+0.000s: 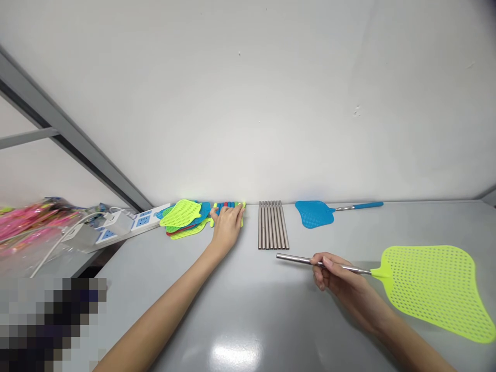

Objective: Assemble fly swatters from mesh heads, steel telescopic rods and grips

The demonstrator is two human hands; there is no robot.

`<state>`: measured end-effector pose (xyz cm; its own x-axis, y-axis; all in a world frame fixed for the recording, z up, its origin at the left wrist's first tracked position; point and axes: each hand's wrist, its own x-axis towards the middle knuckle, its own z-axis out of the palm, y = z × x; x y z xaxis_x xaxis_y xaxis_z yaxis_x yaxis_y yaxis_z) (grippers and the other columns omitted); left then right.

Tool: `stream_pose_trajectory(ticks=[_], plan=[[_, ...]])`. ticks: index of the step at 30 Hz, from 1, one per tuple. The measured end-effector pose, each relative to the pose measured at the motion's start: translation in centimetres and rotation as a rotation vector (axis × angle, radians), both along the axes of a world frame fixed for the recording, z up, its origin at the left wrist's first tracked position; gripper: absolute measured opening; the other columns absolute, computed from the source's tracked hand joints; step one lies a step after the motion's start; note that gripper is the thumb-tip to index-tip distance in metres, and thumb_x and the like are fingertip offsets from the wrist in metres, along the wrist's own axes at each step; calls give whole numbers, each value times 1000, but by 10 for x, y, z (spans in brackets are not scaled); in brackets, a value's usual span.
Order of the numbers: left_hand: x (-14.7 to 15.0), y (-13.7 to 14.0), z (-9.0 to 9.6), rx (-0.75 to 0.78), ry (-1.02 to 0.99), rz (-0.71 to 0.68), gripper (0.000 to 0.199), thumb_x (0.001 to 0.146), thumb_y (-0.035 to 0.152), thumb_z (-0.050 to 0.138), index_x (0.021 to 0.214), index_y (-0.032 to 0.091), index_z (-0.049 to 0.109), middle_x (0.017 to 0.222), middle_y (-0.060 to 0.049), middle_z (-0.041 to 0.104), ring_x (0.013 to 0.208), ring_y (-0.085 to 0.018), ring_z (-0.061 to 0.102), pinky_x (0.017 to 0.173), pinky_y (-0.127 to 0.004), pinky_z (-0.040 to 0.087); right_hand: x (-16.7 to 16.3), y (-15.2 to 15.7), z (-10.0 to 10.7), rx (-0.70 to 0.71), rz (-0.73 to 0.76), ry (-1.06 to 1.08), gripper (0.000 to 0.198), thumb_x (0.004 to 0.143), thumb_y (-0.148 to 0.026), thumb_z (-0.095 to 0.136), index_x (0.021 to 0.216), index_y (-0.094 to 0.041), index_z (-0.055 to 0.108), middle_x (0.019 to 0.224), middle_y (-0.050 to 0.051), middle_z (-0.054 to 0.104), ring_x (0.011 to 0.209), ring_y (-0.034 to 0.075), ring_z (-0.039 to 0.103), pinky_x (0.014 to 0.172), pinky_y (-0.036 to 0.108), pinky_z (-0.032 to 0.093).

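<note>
Grey bench — left hand over coloured handles near back edge, grip indeterminable; right hand grasping metal rod of yellow-green swatter.

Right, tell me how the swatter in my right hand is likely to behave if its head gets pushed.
The head looks thin and full of holes, so it would probably flex and feel light for its size. The rod looks like straight metal, so it likely stays stiff. It also seems smooth and shiny, so it may twist when held.
</note>
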<state>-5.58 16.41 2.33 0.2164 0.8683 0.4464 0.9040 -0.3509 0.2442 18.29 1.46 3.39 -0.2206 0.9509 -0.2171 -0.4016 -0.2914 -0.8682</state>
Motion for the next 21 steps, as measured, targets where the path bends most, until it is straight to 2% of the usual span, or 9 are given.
stream_pose_trajectory(ticks=[3, 8, 10, 12, 14, 18, 19, 21], plan=[[1, 2, 0, -44, -102, 4, 32, 86, 29, 30, 100, 22, 58, 74, -5, 65, 84, -22, 53, 88, -44, 15, 0, 0, 0, 2, -1, -7, 21, 83, -32, 43, 81, -19, 59, 65, 1, 46, 62, 13, 38, 60, 25, 30], [2, 0, 3, -114, -338, 21, 29, 84, 31, 35, 98, 22, 59, 83, -5, 66, 88, -22, 53, 90, -43, 14, 0, 0, 0, -3, -10, -9, 21, 82, -34, 44, 81, -19, 59, 65, 1, 45, 62, 14, 38, 60, 26, 31], [0, -4, 6, -153, -453, 13, 30, 83, 34, 38, 99, 22, 59, 82, -4, 66, 88, -22, 54, 90, -40, 19, 1, 0, 0, -5, -15, -6, 22, 82, -35, 44, 81, -19, 59, 65, 1, 45, 62, 14, 38, 60, 26, 31], [-2, -13, 9, -209, -579, -3, 33, 81, 38, 39, 100, 19, 58, 79, -5, 66, 84, -20, 56, 84, -34, 30, 1, 0, -1, -6, -18, -3, 23, 82, -36, 43, 81, -19, 60, 65, 1, 46, 62, 15, 39, 61, 26, 31], [-3, -25, 12, -284, -702, -33, 38, 81, 42, 37, 99, 16, 58, 75, -5, 65, 78, -18, 57, 75, -28, 37, 1, 1, -2, -2, -15, 9, 25, 83, -37, 42, 81, -19, 60, 65, 1, 47, 62, 14, 39, 61, 26, 31], [-2, -57, 15, -466, -889, -73, 41, 81, 45, 37, 96, 13, 59, 72, -6, 62, 67, -14, 56, 62, -24, 42, -1, 2, -3, -22, -7, 78, 31, 84, -39, 38, 81, -19, 61, 63, 1, 47, 61, 14, 39, 61, 25, 32], [-2, -64, 15, -586, -1049, -79, 39, 79, 44, 42, 95, 13, 59, 71, -5, 61, 65, -13, 54, 62, -24, 41, -1, 2, -3, -35, -10, 98, 33, 85, -40, 36, 81, -19, 61, 62, 1, 47, 61, 14, 39, 61, 25, 32], [-1, -77, 15, -717, -1272, -59, 33, 77, 40, 48, 91, 13, 61, 66, -2, 57, 63, -11, 52, 63, -22, 41, -1, 2, -2, -59, -16, 132, 37, 85, -42, 34, 81, -18, 62, 62, 1, 46, 60, 13, 39, 61, 26, 33]])
